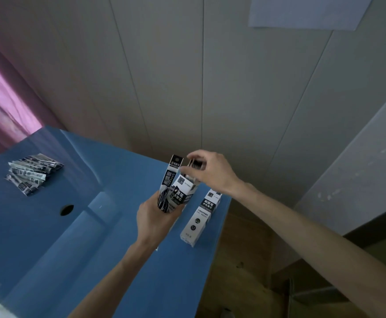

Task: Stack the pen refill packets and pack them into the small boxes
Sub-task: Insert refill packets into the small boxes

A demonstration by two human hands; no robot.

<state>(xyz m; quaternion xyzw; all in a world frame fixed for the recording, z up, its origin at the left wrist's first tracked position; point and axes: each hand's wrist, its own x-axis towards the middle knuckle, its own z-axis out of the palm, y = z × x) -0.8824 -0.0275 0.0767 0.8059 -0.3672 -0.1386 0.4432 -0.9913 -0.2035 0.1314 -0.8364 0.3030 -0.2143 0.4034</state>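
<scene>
The small box [180, 194] is held upright above the right part of the blue desk [49, 237], its open top flap [175, 162] standing up. The left hand [155, 220] has its grip wrapped around the box's lower end, fingers curled round it. The right hand [210, 171] reaches in from the right above the box mouth, its grip pinching the top of a bundle of refill packets [193, 167] that stand partly down inside the box.

Just right of the held box, a second box [200, 218] lies flat on the desk, long side running along the desk's right edge and very close to it. The right forearm crosses above its far end.

Well apart, on the far left of the desk, a loose pile of packets [32, 174] lies fanned out. Between that pile and the hands sits a round dark hole [66, 210] in the desk top, with bare blue surface all round it.

Beyond the desk's right edge the wooden floor [240, 260] drops away. A pale panelled wall [199, 88] rises right behind the desk's far edge, and a pink curtain [4, 106] hangs at far left.
</scene>
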